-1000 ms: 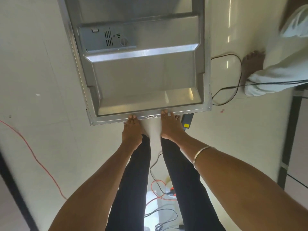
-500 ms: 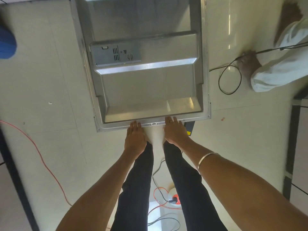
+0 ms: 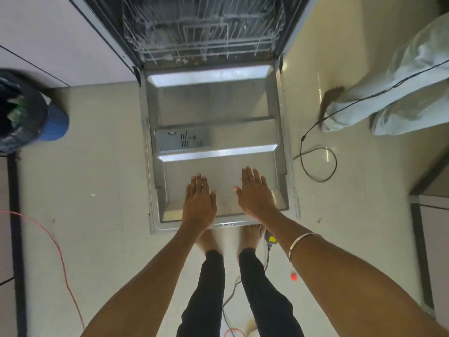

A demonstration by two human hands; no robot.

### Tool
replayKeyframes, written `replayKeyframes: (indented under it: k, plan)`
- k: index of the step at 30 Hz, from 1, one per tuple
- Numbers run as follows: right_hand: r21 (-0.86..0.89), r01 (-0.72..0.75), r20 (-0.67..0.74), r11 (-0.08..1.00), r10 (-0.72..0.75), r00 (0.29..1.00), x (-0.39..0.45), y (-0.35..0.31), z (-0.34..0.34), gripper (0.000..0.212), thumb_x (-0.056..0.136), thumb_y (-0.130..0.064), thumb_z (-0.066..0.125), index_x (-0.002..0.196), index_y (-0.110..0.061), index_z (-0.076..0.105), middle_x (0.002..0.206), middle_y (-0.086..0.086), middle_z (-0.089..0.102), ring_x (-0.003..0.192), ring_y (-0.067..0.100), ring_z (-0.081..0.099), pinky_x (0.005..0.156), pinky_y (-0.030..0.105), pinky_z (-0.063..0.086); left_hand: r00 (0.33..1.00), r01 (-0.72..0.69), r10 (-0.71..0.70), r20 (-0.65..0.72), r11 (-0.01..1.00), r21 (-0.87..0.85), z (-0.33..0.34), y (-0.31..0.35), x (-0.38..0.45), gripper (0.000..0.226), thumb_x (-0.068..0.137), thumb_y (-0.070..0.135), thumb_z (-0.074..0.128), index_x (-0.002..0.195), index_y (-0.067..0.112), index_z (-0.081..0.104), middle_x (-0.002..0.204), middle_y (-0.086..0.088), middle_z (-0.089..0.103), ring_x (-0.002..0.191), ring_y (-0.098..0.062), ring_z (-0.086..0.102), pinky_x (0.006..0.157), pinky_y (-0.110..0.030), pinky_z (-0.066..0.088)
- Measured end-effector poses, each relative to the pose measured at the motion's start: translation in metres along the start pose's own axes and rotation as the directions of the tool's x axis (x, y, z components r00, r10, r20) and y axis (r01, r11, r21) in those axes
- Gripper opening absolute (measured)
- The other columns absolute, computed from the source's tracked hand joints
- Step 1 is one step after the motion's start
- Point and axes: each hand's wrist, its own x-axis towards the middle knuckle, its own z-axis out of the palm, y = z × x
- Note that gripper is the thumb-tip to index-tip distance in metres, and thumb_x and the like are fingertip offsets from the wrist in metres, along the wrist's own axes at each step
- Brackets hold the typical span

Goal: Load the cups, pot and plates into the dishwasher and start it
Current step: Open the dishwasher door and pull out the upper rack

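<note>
Stainless steel fills the middle of the room: the grey steel inner face of the dishwasher door [image 3: 218,147] lies folded flat and fully down over the pale floor, with the white wire lower rack [image 3: 201,32] showing in the dark tub behind it. That rack looks bare to me, though the top of the view is dim and blurred, so I would not swear to it. The person's left hand [image 3: 199,201] and right hand [image 3: 255,195] hang over the near part of the door, fingers [image 3: 198,183] straight and slightly spread, gripping nothing; whether the palms touch the steel I cannot tell. No cups, pot or plates are anywhere in sight. So I judge the task barely begun: the door is open, while fetching, loading, closing and starting all remain. A blue bin with a black liner [image 3: 26,113] stands off to the left.
</note>
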Motion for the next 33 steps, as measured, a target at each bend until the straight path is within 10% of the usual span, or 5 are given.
replayKeyframes:
  k: [23, 33]
  plan:
    - [-0.028, 0.135, -0.390, 0.990, -0.135, 0.911, 0.076, -0.038, -0.212, 0.069, 0.104, -0.043, 0.023, 0.156, -0.008, -0.007, 0.164, 0.008, -0.011, 0.151, 0.024, -0.011, 0.123, 0.038, -0.003, 0.913, -0.159, 0.157, -0.378, 0.987, 0.025, -0.194, 0.057, 0.105, 0.060, 0.107, 0.034, 0.018, 0.157, 0.007, -0.003, 0.165, -0.009, -0.008, 0.152, -0.022, -0.010, 0.125, -0.040, 0.001]
    - [-0.091, 0.179, -0.587, 0.980, -0.198, 0.785, 0.104, -0.066, -0.336, 0.070, 0.105, -0.032, 0.032, 0.155, -0.009, -0.012, 0.162, 0.008, -0.018, 0.150, 0.024, -0.015, 0.124, 0.042, 0.001, 0.737, -0.232, 0.286, -0.612, 0.958, 0.169, -0.317, 0.076, 0.153, 0.059, 0.107, 0.024, 0.027, 0.156, 0.002, 0.005, 0.164, -0.014, 0.000, 0.152, -0.027, -0.005, 0.125, -0.045, 0.006]
